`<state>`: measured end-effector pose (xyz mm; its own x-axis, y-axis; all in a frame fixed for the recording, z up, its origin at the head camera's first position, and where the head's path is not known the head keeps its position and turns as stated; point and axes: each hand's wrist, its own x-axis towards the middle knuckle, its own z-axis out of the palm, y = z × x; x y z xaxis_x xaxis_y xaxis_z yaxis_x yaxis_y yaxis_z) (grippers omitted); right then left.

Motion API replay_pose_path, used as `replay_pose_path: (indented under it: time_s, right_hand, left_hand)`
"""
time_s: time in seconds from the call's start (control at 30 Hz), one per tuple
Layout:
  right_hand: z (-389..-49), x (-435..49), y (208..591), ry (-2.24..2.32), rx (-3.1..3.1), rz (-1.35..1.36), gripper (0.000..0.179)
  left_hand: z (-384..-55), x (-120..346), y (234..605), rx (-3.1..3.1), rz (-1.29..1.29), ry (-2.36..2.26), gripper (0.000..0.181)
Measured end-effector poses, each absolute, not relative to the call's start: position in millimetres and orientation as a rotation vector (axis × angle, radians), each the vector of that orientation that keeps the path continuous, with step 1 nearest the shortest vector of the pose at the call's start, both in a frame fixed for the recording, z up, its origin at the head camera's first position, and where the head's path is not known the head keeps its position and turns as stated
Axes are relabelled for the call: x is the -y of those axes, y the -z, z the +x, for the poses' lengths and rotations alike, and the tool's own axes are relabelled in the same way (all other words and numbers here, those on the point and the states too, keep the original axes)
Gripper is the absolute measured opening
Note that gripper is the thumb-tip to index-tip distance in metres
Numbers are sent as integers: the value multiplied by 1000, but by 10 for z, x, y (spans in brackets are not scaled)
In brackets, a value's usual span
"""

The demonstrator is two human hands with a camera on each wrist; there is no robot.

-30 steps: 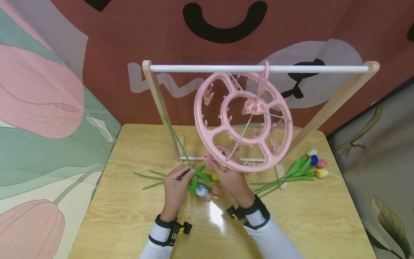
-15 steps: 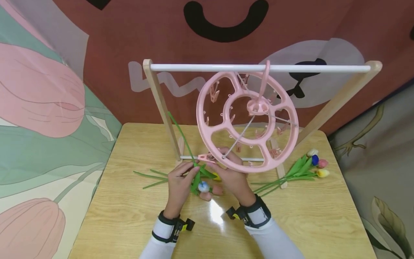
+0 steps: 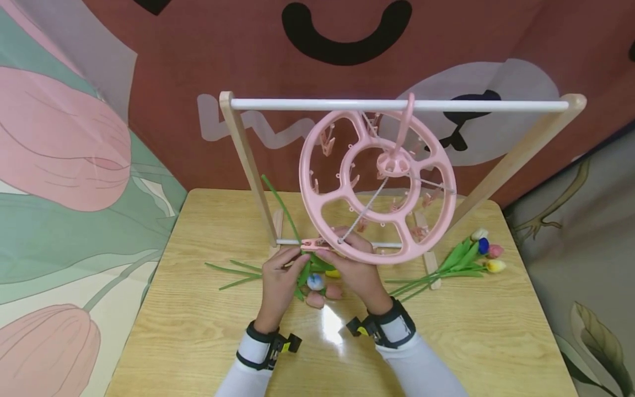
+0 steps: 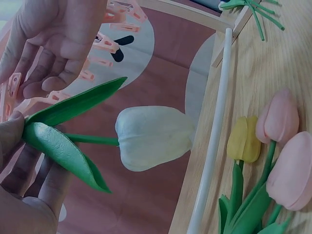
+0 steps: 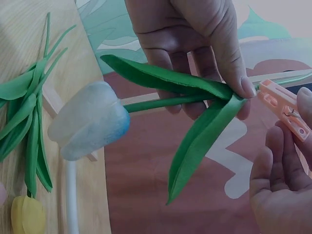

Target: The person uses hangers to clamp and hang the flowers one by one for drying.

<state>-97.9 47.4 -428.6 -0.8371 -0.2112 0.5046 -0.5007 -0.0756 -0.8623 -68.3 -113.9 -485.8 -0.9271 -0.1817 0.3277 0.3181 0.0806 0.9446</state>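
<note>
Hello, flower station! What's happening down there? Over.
Left fingers pinching white-and-blue artificial-looking tulip, green stem. Right fingers holding pink plastic clothespin at stem; clamping unclear. Round pink plastic hanger partly covers right hand, head view.

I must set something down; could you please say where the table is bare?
The pale wooden table is bare between its left edge and the white left sleeve, and between the white right sleeve and the multicoloured tulip bunch. Pink and yellow tulips, left hand and right hand crowd its middle.
</note>
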Motion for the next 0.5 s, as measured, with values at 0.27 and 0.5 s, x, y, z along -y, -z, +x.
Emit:
replay_pose_path:
  time_s: [0.27, 0.5]
  right_hand:
    - [-979, -480, 4291, -2055, 2001, 749, 22]
    - [-970, -493, 4277, -2067, 2040, 693, 21]
  left_hand:
    - [-678, 1139, 4898, 2008, -143, 1894, 24]
    - [-680, 1128, 4900, 2029, -139, 1889, 24]
